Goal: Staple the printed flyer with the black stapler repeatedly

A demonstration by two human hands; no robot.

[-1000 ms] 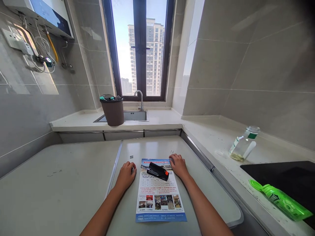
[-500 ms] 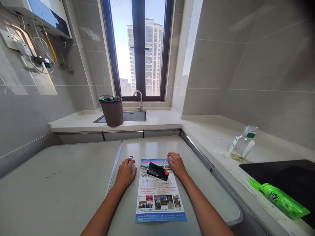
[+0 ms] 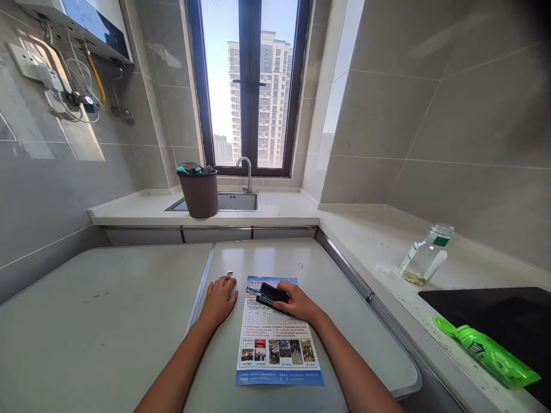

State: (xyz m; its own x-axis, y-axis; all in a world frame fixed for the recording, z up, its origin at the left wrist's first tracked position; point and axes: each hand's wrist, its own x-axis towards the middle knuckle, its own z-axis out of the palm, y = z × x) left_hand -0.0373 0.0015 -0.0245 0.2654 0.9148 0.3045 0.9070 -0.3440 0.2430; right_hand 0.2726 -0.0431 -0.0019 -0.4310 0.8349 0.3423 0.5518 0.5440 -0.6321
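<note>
A black stapler [image 3: 267, 293] with a metal front end pointing left lies on a printed leaflet [image 3: 279, 376]. My right hand [image 3: 295, 301] is closed around the stapler's right end, with the thumb on the near side and fingers over the top. Part of its orange-red end is hidden by the hand. My left hand [image 3: 221, 298] lies palm down on the table, left of the leaflet, fingers loosely stretched out. Just beyond its fingertips is a small staple strip [image 3: 229, 272]. Tiny thin metal bits [image 3: 300, 265] lie past the leaflet's top right corner.
The pale table [image 3: 129, 321] has a seam left of my left hand. Behind it, a brown bin [image 3: 198, 195] stands at the sink [image 3: 236, 202]. On the right counter are a glass jar [image 3: 426, 255], a green squeeze bottle [image 3: 491, 353] and a black panel [image 3: 495, 307].
My right hand has moved left and nearer, from the table beside the leaflet onto the stapler, and has taken hold of it. My left hand stays in place. The view has shifted slightly.
</note>
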